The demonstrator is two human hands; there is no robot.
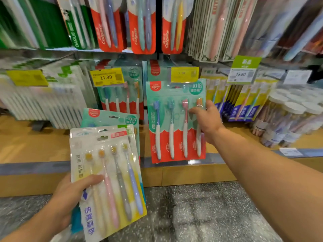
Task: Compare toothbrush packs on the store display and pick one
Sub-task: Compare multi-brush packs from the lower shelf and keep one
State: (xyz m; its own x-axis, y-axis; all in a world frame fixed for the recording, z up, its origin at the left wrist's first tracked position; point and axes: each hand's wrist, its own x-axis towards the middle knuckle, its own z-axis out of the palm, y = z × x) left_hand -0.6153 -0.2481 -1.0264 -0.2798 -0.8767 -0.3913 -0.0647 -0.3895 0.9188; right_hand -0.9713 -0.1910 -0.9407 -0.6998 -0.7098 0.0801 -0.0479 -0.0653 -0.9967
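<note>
Two hands, several toothbrush packs, at a blurred store display.

The left hand (pixel 73 194), at seven o'clock, clamps a fanned stack of packs with its thumb pressed across the front one, a white-and-yellow card four-brush pack (pixel 111 180) tilted slightly to the right; a second white pack (pixel 83 132) and a teal Colgate pack (pixel 111 117) peek out behind it toward twelve. The right hand (pixel 208 119), just right of centre, pinches the right edge of a teal-and-red Colgate four-brush pack (pixel 174 123), upright below a yellow price tag (pixel 184 74). At eleven o'clock another yellow tag (pixel 106 77) reads 11.90; at two o'clock a green tag (pixel 243 70) reads 15.90.
</note>
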